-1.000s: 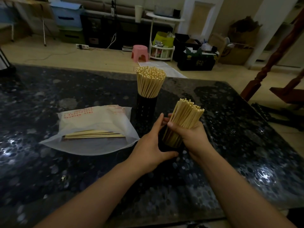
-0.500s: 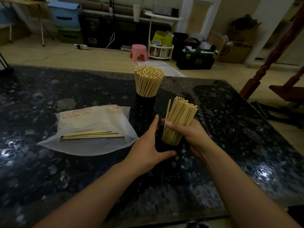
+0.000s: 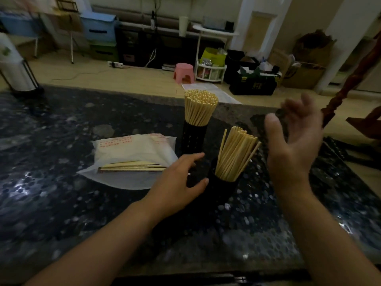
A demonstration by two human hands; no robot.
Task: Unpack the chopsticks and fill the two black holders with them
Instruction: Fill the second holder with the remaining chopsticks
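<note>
1. We have both black holders standing on the dark table (image 3: 61,203): the far holder (image 3: 193,136) packed full, the near holder (image 3: 223,187) carrying a looser, leaning bundle (image 3: 235,154).
2. Our right hand (image 3: 294,145) hangs spread and empty beside that bundle; our left hand (image 3: 181,182) lies relaxed just beside the near holder, perhaps brushing it, though the dim light hides contact.
3. Next, we judge, comes the plastic wrapper (image 3: 132,155), where a few chopsticks (image 3: 132,167) remain.

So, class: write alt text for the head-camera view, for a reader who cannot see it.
Two bare hands hover open beside the near black holder of loosely leaning pale wooden chopsticks, the left hand beside it, the right hand raised. Behind stands a full black holder; left, a white plastic bag with leftover chopsticks on the dark speckled table.
</note>
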